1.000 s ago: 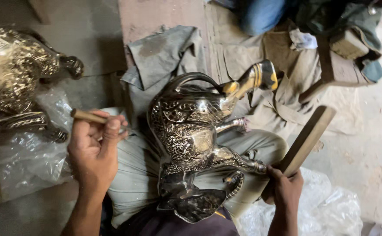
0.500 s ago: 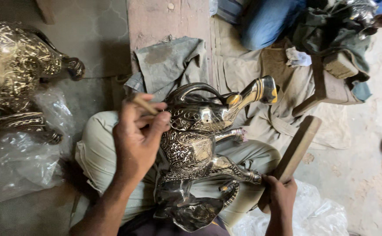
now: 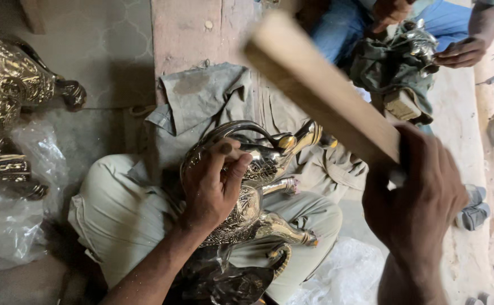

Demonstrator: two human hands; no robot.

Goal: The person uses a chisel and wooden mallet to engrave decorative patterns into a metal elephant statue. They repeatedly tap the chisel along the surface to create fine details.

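An ornate engraved brass animal figure lies across my lap. My left hand rests on its body, fingers closed around a small punch tool whose dark end shows above the thumb. My right hand is raised at the right, gripping a flat wooden stick that slants up to the left above the figure. The stick is blurred.
A second large brass figure stands at the left beside crumpled clear plastic. Grey cloth lies behind my lap. Another person sits at the top right, their hands on a metal piece wrapped in cloth.
My right hand has lifted the wooden stick from low beside my leg to high above the figure. My left hand moved right onto the figure's body with the punch.
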